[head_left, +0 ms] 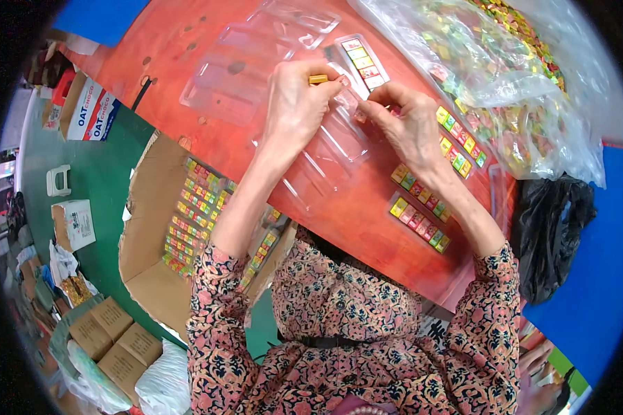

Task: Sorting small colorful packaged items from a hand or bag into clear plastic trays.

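My left hand point(299, 104) is closed above the table, with a small gold-yellow piece point(318, 79) tucked in its curled fingers. Thumb and forefinger reach to a narrow clear plastic tray point(345, 43) whose far part holds a row of small coloured blocks point(360, 63). Opposite it, my right hand point(412, 126) has its fingertips pinched together at the tray's near end. Something small and reddish shows under those fingers, too hidden to name. Several empty clear trays point(239, 66) lie left of and beneath my hands.
Filled trays point(419, 225) lie by my right forearm. A large clear bag point(519, 117) of small colourful pieces stands at the far right, beside a black plastic bag point(550, 232). An open cardboard box point(145, 228) holding filled trays sits left, below the red table point(166, 41).
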Demonstrator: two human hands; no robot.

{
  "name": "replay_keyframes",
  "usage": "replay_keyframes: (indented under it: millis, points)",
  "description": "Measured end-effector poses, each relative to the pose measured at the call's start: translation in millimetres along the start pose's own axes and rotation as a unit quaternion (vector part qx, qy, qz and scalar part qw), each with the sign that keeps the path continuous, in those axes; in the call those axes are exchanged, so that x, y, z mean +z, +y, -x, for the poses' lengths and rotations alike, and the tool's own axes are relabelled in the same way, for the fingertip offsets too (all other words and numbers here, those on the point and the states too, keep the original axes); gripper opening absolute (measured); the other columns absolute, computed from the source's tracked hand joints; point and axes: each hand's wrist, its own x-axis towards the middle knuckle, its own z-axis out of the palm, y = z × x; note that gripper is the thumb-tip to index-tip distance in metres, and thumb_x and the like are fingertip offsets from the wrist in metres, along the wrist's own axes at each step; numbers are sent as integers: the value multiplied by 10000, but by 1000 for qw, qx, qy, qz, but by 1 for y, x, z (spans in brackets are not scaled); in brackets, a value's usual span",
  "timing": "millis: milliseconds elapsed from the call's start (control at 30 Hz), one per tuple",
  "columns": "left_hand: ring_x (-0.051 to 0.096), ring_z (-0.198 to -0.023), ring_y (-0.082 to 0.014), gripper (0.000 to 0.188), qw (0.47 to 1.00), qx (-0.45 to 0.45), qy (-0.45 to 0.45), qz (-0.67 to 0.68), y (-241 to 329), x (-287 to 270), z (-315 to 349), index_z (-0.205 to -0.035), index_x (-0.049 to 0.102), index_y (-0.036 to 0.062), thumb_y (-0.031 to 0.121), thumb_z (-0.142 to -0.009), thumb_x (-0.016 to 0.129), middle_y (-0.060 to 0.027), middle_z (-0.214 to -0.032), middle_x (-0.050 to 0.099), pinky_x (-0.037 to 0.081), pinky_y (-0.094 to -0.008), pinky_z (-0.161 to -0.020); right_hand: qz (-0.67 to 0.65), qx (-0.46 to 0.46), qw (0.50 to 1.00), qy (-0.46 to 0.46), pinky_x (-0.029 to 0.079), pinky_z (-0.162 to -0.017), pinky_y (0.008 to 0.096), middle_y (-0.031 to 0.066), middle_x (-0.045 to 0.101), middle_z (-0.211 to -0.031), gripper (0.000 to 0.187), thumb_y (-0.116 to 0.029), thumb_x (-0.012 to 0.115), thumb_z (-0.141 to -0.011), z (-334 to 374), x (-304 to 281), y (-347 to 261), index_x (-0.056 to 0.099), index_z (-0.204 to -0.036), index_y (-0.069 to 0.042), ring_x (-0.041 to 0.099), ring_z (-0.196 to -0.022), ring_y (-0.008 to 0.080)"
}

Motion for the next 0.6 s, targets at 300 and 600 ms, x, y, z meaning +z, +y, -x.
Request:
replay_keyframes:
  millis: [300,600]
  points:
    - [635,-593,-226,170,961,132,-35,-240,-16,10,-16,-764,665,-44,110,-702,629,-202,-641,618,477,-334,-570,167,-127,977,46,456,-551,342,146,609,-698,120,-91,666,-762,5,9,14,599,-766,9,609,-620,249]
    - [621,-619,-338,205,930,152,-11,-334,-18,16,-18,-767,642,-69,118,-691,608,-241,-650,588,478,-382,-593,176,-158,971,36,447,-559,350,153,589,-683,126,-105,655,-766,4,9,19,597,-779,6,600,-628,248]
